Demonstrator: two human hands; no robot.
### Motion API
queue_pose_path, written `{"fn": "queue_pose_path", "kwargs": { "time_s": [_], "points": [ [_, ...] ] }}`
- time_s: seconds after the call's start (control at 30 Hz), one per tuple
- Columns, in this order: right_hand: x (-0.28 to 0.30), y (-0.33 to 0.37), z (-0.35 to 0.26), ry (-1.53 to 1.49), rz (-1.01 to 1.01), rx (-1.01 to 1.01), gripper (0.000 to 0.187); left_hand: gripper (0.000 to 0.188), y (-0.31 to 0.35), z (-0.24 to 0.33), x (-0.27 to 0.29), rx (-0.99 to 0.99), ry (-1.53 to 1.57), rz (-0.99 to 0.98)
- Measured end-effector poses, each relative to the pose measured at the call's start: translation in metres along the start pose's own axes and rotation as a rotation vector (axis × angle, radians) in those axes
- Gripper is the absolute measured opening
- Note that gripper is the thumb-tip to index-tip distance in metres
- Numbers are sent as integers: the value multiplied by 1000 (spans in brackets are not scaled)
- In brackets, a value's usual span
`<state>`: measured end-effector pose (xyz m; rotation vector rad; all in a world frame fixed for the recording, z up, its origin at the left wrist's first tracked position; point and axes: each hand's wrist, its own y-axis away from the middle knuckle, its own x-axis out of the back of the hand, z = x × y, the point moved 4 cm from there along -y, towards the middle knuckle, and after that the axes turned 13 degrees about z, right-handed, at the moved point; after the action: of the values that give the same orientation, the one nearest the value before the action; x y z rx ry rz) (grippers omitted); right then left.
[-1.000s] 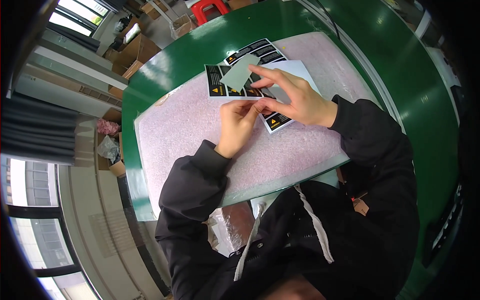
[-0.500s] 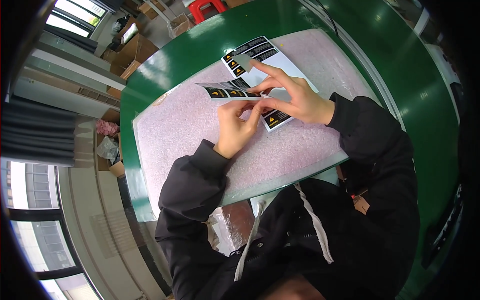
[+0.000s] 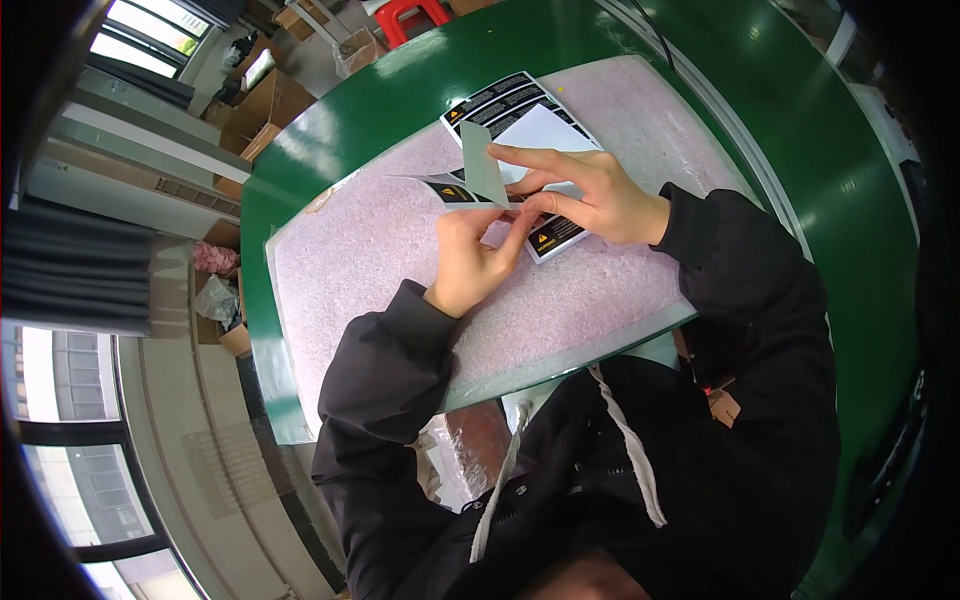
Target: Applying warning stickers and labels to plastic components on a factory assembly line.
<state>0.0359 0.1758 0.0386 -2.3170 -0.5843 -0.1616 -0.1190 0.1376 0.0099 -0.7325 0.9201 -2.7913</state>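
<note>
— Where is the sheet?
— A label sheet (image 3: 450, 192), black panels with yellow triangles, is held above a pale pink pad (image 3: 370, 280) on a green table (image 3: 330, 130); a second printed sheet (image 3: 492, 104) lies flat on the pad, partly beneath the right hand (image 3: 612, 200).

— And the grip?
— The left hand (image 3: 466, 256) pinches the near edge between thumb and fingers. The right thumb meets it there, forefinger outstretched at the edge of a raised grey-green slip (image 3: 480, 168); whether the right hand clasps sheet or slip, one cannot tell.

— How might they handle?
— Both look light and thin, the sheet bendy, its left end curving, and probably easy to crease. A gentle fingertip hold on the pale margin seems best, clear of the print.
</note>
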Motion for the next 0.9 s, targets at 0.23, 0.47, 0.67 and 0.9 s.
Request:
{"fn": "queue_pose_path", "kwargs": {
  "time_s": [0.23, 0.47, 0.67, 0.9],
  "points": [
    [1, 0, -8, 107, 76, 248, 60, 9, -1, -5, -7, 19, 199, 147],
    [4, 2, -10, 190, 21, 356, 64, 9, 4, 2, -2, 26, -48, -9],
    [2, 5, -7, 326, -80, 406, 66, 9, 2, 3, -2, -6, -25, 5],
    [-1, 5, 1, 25, 55, 201, 71, 10, -2, -2, -3, -6, 160, 60]
  ]
}}
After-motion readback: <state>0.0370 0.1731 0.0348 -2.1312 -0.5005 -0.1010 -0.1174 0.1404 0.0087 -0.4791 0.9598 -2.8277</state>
